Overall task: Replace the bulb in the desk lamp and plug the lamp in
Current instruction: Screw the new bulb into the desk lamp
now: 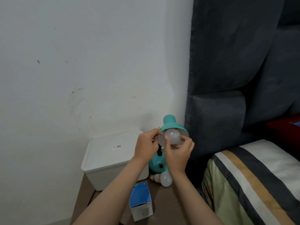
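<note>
Right hand point(177, 153) – fingertips pinched round frosted bulb point(172, 136) seated inside teal shade point(174, 129) of desk lamp point(158, 164). Left hand point(146, 147) closed on shade rim, steadying it. Bulb likely light, smooth, slippery, breakable – best gripped at widest part of globe, gentle twist, no squeeze. Shade looks like thin painted metal, stiff, cone-shaped, pale inside. Second bulb point(164, 178) lies on side on brown table point(164, 203) beside lamp base, screw cap showing. Blue-white carton point(140, 202) nearer, white lidded plastic box point(112, 158) left. Plug, cord not visible.
</note>
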Demonstrator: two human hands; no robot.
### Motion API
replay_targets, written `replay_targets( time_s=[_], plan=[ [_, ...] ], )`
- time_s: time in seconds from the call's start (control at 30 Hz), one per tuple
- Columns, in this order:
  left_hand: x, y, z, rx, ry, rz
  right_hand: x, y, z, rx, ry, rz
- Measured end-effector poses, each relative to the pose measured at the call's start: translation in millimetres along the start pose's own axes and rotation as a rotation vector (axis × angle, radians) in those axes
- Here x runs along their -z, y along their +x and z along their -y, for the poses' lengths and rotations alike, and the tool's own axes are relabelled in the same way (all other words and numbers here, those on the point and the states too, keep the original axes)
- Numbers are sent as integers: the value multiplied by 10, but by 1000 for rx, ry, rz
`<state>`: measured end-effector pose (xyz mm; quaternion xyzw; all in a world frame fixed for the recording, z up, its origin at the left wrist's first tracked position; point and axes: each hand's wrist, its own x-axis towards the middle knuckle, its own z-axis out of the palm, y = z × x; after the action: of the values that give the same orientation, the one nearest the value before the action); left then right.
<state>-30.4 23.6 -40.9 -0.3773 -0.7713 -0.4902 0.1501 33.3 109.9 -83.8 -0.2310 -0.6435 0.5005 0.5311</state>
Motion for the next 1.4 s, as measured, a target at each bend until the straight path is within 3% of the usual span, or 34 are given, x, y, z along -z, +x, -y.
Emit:
replay_targets(
  time_s=[0.13,0.37,0.57,0.77,1.03,1.23,1.4],
  plan=[
    [9,17,6,7,12,-1,-49,-40,-53,139,-5,26],
    [11,14,4,-4,11,15,-38,0,32,11,32,-14],
    [14,19,-11,-8,31,-2,-89,-30,-77,217,-97,-19],
    [14,13,-9,1,22,5,-31,-9,-64,61,-33,-15],
    [7,7,2,15,9,9,-68,-47,-115,211,-70,0],
    [7,2,-16,-2,-4,8,-16,-3,12,16,5,-29],
    [0,11,7,9,3,6,-63,-58,-54,155,-23,-25]
  ],
)
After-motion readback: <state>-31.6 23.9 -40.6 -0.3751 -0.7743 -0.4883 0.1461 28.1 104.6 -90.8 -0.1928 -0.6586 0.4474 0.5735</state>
